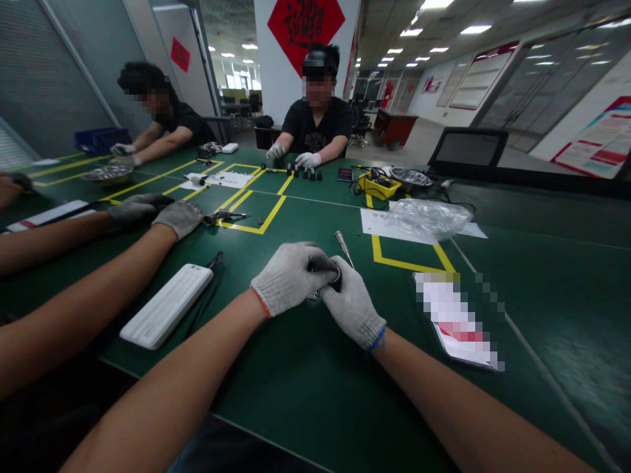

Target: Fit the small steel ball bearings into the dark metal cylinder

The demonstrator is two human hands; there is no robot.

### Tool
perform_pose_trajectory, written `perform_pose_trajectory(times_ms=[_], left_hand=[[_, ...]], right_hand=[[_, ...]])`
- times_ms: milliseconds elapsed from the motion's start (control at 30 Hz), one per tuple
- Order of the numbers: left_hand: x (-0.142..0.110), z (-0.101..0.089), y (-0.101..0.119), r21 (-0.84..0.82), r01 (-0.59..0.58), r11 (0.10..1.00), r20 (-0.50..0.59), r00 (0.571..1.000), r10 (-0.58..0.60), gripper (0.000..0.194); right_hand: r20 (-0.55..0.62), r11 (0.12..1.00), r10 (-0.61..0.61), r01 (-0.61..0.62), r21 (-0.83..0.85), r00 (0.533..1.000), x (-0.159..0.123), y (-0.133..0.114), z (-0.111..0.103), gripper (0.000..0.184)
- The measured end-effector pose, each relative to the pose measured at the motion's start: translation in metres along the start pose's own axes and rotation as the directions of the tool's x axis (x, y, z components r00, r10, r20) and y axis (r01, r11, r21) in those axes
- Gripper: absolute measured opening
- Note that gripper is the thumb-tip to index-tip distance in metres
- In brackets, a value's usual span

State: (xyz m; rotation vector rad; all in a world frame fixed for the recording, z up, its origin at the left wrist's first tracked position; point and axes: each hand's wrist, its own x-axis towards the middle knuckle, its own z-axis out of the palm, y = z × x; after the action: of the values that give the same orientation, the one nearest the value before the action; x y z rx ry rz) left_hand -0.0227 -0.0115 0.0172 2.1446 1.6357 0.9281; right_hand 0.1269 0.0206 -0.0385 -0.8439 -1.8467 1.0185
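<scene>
My left hand [292, 277] and my right hand [353, 305], both in white knitted gloves, meet above the green table. Their fingers are closed around a small black cylindrical part [338, 281], mostly covered by the gloves. Just under the hands lie several small metal rings or nuts [313, 297], partly hidden. Beyond my right hand a screwdriver [344, 247] rests on the table, its far end showing a metallic handle.
A white power bank [167, 305] lies to the left, a phone [458, 322] to the right. Plastic bags [426, 218], paper and a yellow tray [378, 186] stand farther back. A co-worker's gloved hand [180, 219] is near on the left; two people sit across the table.
</scene>
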Motion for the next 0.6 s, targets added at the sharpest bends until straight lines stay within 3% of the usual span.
perform_pose_trajectory(times_ms=[300, 533, 600], left_hand=[[0.0034, 0.0045, 0.0014, 0.021, 0.11, 0.994, 0.05, 0.993, -0.111, 0.015], [0.0011, -0.0014, 0.001, 0.086, -0.086, 0.993, 0.084, 0.993, 0.078, 0.012], [0.0012, -0.0011, 0.0017, 0.091, -0.095, 0.991, 0.089, 0.992, 0.087, 0.013]], right_hand=[[0.005, 1.0, 0.011, -0.011, -0.026, 1.0, 0.0007, 0.0035, 0.0007, 0.006], [0.003, 0.999, 0.002, -0.002, -0.052, 1.0, -0.0003, 0.002, -0.0002, 0.008], [-0.003, 0.999, 0.008, -0.008, -0.049, 1.0, -0.0004, 0.0022, 0.0, 0.008]])
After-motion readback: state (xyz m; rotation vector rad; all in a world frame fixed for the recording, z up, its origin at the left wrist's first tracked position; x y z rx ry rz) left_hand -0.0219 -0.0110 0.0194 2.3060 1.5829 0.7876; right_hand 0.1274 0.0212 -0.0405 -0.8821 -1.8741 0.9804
